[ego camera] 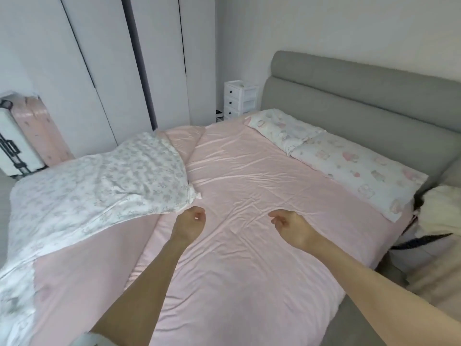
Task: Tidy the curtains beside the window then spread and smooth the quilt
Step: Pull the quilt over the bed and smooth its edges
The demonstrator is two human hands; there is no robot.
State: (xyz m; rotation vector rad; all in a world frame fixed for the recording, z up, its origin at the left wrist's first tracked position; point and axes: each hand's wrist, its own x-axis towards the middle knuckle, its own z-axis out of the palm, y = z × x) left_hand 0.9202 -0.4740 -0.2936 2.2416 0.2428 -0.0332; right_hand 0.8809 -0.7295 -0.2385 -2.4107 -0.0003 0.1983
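Quilt lies bunched at nine o'clock on the bed, its corner just beside the left hand. Both hands hover with fingers loosely curled, holding nothing; right hand sits at centre. I'd pinch that near corner, then draw it toward the pillows at two o'clock.

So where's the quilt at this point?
In the head view the quilt lies bunched and folded back on the left side of the bed, its near corner just beyond the left hand, leaving the pink sheet bare up to the pillows.
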